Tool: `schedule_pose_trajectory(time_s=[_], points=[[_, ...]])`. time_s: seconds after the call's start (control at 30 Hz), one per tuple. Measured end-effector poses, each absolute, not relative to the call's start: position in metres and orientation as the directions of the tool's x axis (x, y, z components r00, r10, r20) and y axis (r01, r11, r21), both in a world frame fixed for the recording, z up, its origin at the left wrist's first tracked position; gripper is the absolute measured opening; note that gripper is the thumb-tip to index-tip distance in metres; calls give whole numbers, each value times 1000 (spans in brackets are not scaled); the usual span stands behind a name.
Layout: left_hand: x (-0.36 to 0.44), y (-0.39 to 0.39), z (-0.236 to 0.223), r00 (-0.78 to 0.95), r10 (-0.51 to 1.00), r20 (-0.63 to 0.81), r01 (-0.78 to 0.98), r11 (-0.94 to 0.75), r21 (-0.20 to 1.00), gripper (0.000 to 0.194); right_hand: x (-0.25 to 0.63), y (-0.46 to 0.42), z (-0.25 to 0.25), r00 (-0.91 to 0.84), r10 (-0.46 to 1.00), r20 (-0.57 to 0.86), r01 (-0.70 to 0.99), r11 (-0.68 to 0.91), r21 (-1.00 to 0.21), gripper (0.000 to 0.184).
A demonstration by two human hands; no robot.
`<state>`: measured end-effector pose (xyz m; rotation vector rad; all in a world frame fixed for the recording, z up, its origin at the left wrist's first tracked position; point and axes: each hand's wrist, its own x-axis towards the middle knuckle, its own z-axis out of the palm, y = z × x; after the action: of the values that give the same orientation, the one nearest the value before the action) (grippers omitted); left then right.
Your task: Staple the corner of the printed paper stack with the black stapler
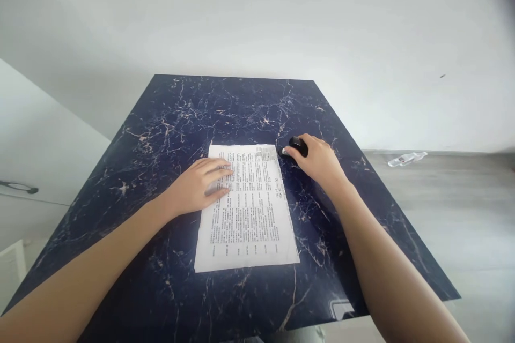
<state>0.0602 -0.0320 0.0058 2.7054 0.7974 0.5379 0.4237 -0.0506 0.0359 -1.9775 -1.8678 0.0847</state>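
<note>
A sheet or thin stack of white paper [245,254] with printed text lies on the dark table, its lines running sideways and some handwriting near the right edge. Across its left part rests my left hand [201,185], palm down with the fingers spread. My right hand [319,158] is closed around a black stapler [298,144] beside the paper's top right corner. The stapler's narrow end points toward that corner; whether it grips the paper I cannot tell. My fingers hide part of its body.
The blue-black marbled table [225,110] stands against a white wall [257,16]. A clear plastic wrapper [407,159] lies on the grey floor to the right. On the left, a dark cable [32,189] hangs by the wall.
</note>
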Motion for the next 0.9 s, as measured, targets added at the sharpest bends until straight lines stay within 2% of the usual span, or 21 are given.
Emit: schedule_pose_trajectory(time_s=[0.1, 0.2, 0.3, 0.47, 0.57, 0.67, 0.73, 0.8, 0.9], points=[[61, -32, 4, 776, 578, 252, 480, -801, 358, 47, 427, -54, 42, 79, 979, 186, 944, -13, -330, 27], [62, -33, 5, 770, 595, 230, 499, -786, 364, 48, 415, -61, 51, 152, 927, 342, 921, -8, -388, 25], [61, -34, 8, 762, 614, 204, 510, -764, 395, 49, 385, -76, 62, 75, 885, 460, 868, 169, -468, 29], [58, -29, 12, 693, 674, 256, 457, -685, 568, 35, 323, -106, 53, -284, 911, 300, 716, 410, -565, 29], [56, -25, 11, 640, 716, 280, 443, -642, 626, 36, 299, -115, 37, -393, 885, 249, 716, 465, -521, 30], [57, -23, 10, 633, 723, 278, 437, -629, 643, 39, 292, -118, 31, -441, 858, 264, 718, 513, -471, 35], [57, -24, 9, 624, 728, 285, 426, -622, 657, 41, 295, -118, 36, -410, 866, 286, 731, 500, -465, 45], [57, -24, 9, 610, 740, 282, 423, -606, 674, 40, 302, -119, 47, -322, 911, 259, 763, 411, -498, 51], [57, -23, 10, 581, 769, 265, 412, -559, 720, 36, 319, -116, 66, -293, 954, 60, 726, 263, -635, 45]])
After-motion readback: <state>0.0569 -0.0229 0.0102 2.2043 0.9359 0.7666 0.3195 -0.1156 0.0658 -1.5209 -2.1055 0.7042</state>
